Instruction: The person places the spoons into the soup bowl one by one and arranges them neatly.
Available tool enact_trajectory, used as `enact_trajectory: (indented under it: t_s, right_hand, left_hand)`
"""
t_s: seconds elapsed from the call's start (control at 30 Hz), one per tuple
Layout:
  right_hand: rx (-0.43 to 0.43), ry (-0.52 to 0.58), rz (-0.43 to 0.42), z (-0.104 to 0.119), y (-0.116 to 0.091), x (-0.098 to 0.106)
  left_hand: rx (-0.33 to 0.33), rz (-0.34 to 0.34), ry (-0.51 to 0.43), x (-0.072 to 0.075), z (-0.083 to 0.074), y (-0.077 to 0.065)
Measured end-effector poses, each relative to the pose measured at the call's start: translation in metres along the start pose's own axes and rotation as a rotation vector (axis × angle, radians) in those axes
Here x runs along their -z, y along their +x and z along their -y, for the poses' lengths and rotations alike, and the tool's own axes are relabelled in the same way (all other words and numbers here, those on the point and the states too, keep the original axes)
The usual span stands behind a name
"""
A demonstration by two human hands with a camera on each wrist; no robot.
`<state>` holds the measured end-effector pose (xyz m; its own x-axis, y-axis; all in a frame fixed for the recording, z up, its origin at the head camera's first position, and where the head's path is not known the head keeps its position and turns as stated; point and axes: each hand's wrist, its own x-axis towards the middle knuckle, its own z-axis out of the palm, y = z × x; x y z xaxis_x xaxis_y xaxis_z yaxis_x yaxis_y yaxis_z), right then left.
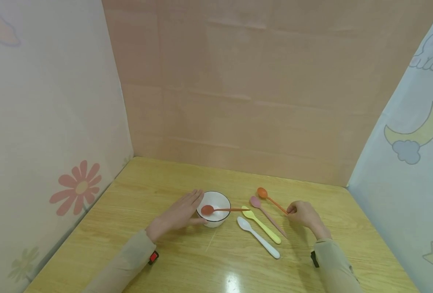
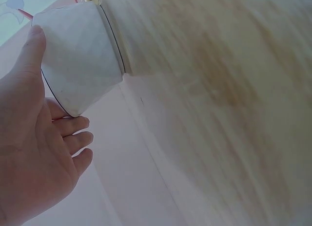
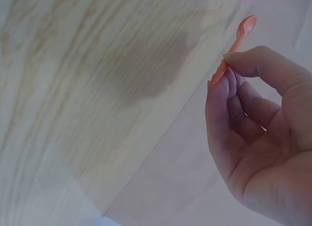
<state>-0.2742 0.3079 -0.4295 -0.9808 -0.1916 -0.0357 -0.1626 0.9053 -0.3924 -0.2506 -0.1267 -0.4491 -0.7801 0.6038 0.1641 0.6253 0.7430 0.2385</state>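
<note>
A white bowl [image 1: 214,222] with a dark rim stands on the table. My left hand [image 1: 179,211] holds it from the left, fingers along the far side and thumb at the near side; the left wrist view shows the thumb against its wall. Across the bowl lies a red spoon [image 1: 207,210], its handle reaching past the right rim. Farther right, my right hand [image 1: 305,215] pinches the handle end of an orange spoon [image 1: 262,193] between thumb and fingers. In the right wrist view that orange spoon [image 3: 247,26] points away from the fingertips.
Between bowl and right hand lie a pink spoon [image 1: 255,202], a yellow spoon [image 1: 262,226] and a white spoon [image 1: 258,238], roughly side by side on the wooden table [image 1: 157,268]. A plain backdrop [image 1: 245,101] stands behind, with patterned sheets [image 1: 36,122] at both sides.
</note>
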Motion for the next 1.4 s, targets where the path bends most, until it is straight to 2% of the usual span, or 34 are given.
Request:
enact_trajectory:
  t_s: [0.23,0.53,1.03,1.4]
  right_hand:
    - [0.008,-0.012,0.008,0.005,-0.002,0.008]
    - [0.076,-0.041,-0.015,0.013,-0.001,0.015]
    - [0.147,-0.061,-0.030,0.026,-0.001,0.026]
    - [0.164,-0.077,-0.027,0.036,0.001,0.032]
  left_hand:
    - [-0.001,-0.005,0.002,-0.003,0.002,-0.001]
    - [-0.006,-0.018,-0.001,-0.004,0.002,-0.002]
    - [0.007,-0.003,-0.007,-0.002,0.002,-0.001]
    - [0.013,0.011,-0.014,-0.003,0.003,0.001]
